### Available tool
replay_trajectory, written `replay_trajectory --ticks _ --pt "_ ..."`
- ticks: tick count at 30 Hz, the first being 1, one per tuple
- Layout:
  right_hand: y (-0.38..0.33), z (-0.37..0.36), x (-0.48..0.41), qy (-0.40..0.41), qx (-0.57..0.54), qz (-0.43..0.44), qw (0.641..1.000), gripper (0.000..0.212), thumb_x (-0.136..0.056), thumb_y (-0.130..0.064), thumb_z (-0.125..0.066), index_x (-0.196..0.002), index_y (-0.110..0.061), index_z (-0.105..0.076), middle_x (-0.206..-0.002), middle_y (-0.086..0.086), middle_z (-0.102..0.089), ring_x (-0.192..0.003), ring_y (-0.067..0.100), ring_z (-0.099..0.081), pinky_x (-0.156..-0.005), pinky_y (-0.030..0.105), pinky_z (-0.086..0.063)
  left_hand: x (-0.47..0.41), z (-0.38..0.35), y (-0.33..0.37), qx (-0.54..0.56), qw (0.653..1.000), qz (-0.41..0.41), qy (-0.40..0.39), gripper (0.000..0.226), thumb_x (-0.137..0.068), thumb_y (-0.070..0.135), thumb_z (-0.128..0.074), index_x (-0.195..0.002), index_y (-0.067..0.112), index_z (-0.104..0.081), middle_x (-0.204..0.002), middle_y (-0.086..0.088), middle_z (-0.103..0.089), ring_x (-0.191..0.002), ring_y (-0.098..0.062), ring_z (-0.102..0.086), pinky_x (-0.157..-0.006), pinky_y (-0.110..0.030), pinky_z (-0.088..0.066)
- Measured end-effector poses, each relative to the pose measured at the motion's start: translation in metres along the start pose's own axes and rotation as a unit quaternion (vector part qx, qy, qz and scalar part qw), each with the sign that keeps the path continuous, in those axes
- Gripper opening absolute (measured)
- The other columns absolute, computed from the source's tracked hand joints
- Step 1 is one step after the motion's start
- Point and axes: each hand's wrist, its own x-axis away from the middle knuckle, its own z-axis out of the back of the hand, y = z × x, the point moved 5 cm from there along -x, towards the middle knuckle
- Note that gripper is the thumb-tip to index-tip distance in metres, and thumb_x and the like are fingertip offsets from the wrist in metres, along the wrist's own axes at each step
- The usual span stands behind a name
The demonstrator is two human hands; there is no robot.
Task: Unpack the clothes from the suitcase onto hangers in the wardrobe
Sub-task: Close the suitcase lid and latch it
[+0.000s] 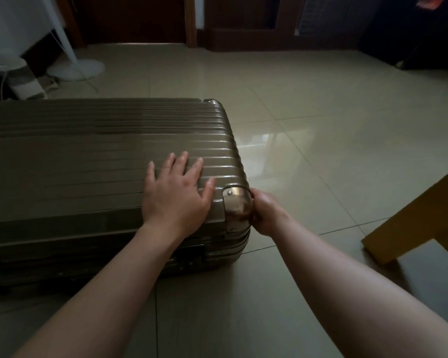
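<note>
Suitcase [88, 164] closed, flat on floor [321, 125], left-centre; left hand [175, 193] flat, fingers apart, on lid; right hand [265, 214] clamped on corner cap [237, 205]; fan base [75, 69] upper left; wooden leg [409, 223] right.

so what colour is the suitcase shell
Bronze-brown with horizontal ribs on the suitcase, seen in the head view.

Dim, wide-angle-warped view; window glare streaks the glossy floor [282, 140], while far corners sink into shadow.

suitcase [88, 164]: left end cut by frame edge | contents hidden under shut lid | right hand [265, 213]: fingertips hidden behind suitcase corner
</note>
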Motion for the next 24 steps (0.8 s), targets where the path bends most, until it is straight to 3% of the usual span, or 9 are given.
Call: replay_trajectory --ticks 3,7,10,14,17,19,21,24 --pt "0.001 -0.007 -0.009 -0.033 -0.033 -0.021 0.999 0.021 -0.091 -0.018 -0.053 -0.093 -0.006 -0.070 -0.085 0.013 -0.066 -0.073 0.026 -0.063 -0.061 0.031 -0.054 0.000 0.001 0.000 0.000 1.000 0.005 0.007 0.063 -0.092 0.059 -0.014 -0.149 0.033 -0.023 -0.159 0.001 -0.019 -0.147 -0.018 -0.010 -0.119 -0.047 -0.005" --pt "0.003 -0.009 -0.019 -0.034 -0.049 -0.039 0.997 0.023 -0.091 -0.014 -0.053 -0.073 -0.008 -0.065 -0.060 0.006 -0.064 -0.048 0.019 -0.062 -0.045 0.023 -0.050 0.000 0.000 0.000 -0.002 1.000 0.010 0.011 0.067 -0.087 0.059 -0.012 -0.149 0.034 -0.024 -0.158 0.002 -0.020 -0.147 -0.016 -0.011 -0.119 -0.046 -0.005" --pt "0.003 -0.011 -0.023 -0.035 -0.039 -0.052 0.997 0.023 -0.090 -0.015 -0.053 -0.070 -0.010 -0.062 -0.064 0.006 -0.061 -0.054 0.020 -0.059 -0.049 0.026 -0.048 0.000 0.000 0.000 -0.004 1.000 0.013 0.013 0.067 -0.088 0.060 -0.012 -0.148 0.035 -0.024 -0.158 0.003 -0.020 -0.147 -0.015 -0.011 -0.119 -0.045 -0.005" --pt "0.004 -0.013 -0.026 -0.016 -0.095 -0.061 0.993 0.022 -0.088 -0.002 -0.051 -0.068 -0.005 -0.058 -0.063 0.009 -0.058 -0.046 0.019 -0.057 -0.039 0.021 -0.045 0.000 -0.001 -0.002 -0.007 1.000 0.016 0.012 0.066 -0.087 0.060 -0.013 -0.148 0.036 -0.023 -0.158 0.005 -0.020 -0.147 -0.014 -0.011 -0.119 -0.044 -0.005" --pt "0.004 -0.009 -0.032 0.071 -0.143 -0.057 0.986 0.008 -0.082 0.005 -0.059 -0.085 0.000 -0.064 -0.076 0.013 -0.064 -0.057 0.023 -0.058 -0.045 0.023 -0.049 0.001 -0.001 -0.002 -0.008 1.000 0.016 0.013 0.066 -0.087 0.059 -0.013 -0.148 0.036 -0.024 -0.158 0.005 -0.021 -0.147 -0.014 -0.011 -0.119 -0.044 -0.006" --pt "0.003 -0.004 -0.040 0.114 -0.151 -0.044 0.981 0.034 -0.079 0.011 -0.054 -0.110 -0.002 -0.058 -0.084 0.014 -0.062 -0.058 0.023 -0.055 -0.058 0.029 -0.052 0.000 -0.001 -0.002 -0.008 1.000 0.017 0.017 0.066 -0.087 0.059 -0.014 -0.148 0.036 -0.025 -0.158 0.004 -0.022 -0.147 -0.014 -0.012 -0.119 -0.044 -0.007" --pt "0.006 -0.001 -0.046 0.139 -0.160 -0.059 0.975 0.037 -0.076 0.014 -0.051 -0.110 -0.001 -0.054 -0.079 0.014 -0.060 -0.057 0.024 -0.056 -0.065 0.038 -0.054 0.000 -0.001 -0.003 -0.011 1.000 0.017 0.017 0.066 -0.087 0.059 -0.015 -0.148 0.036 -0.026 -0.158 0.004 -0.023 -0.147 -0.014 -0.013 -0.119 -0.044 -0.008" --pt "0.011 -0.001 -0.051 0.133 -0.154 -0.067 0.977 0.018 -0.078 0.007 -0.057 -0.096 0.005 -0.061 -0.067 0.011 -0.059 -0.062 0.024 -0.060 -0.062 0.036 -0.052 0.001 -0.001 -0.002 -0.013 1.000 0.017 0.020 0.066 -0.087 0.059 -0.015 -0.147 0.035 -0.028 -0.157 0.004 -0.025 -0.146 -0.015 -0.014 -0.119 -0.044 -0.009"
